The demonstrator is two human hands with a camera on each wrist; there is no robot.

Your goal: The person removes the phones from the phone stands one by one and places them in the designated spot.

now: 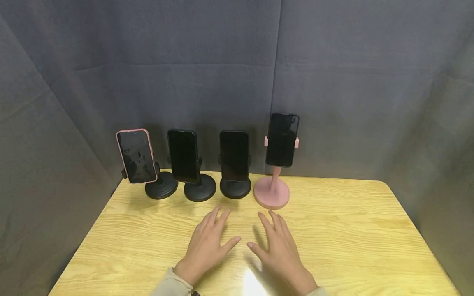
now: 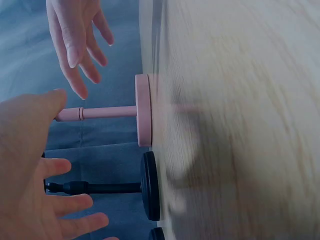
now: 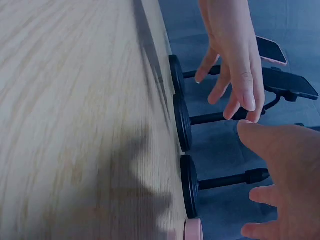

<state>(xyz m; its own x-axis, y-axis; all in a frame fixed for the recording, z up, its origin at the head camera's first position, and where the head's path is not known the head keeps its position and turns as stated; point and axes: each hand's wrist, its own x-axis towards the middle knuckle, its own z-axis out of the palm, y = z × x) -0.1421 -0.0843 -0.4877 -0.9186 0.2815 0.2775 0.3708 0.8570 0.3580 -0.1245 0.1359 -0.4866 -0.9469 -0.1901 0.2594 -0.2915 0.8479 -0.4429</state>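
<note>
Both hands hover over the wooden table with fingers spread and nothing in them. The left hand point(image 1: 206, 246) is nearest the third phone stand, a black one point(image 1: 235, 189) that carries a dark phone point(image 1: 234, 155). My right hand point(image 1: 279, 250) is a little in front of the pink phone stand point(image 1: 271, 192), whose clamp holds a black phone point(image 1: 282, 139) upright. Thumbs point toward each other, with a gap between them. In the left wrist view, the pink stand point(image 2: 110, 112) shows beyond the left thumb. Black stands point(image 3: 220, 181) show past the right hand in the right wrist view.
Further left, a black stand point(image 1: 200, 189) holds a dark phone point(image 1: 183, 156). At the far left another black stand point(image 1: 161, 186) holds a pink-cased phone point(image 1: 137, 156). The stands line the back edge of the wooden table point(image 1: 352, 230), before a grey curtain point(image 1: 352, 90).
</note>
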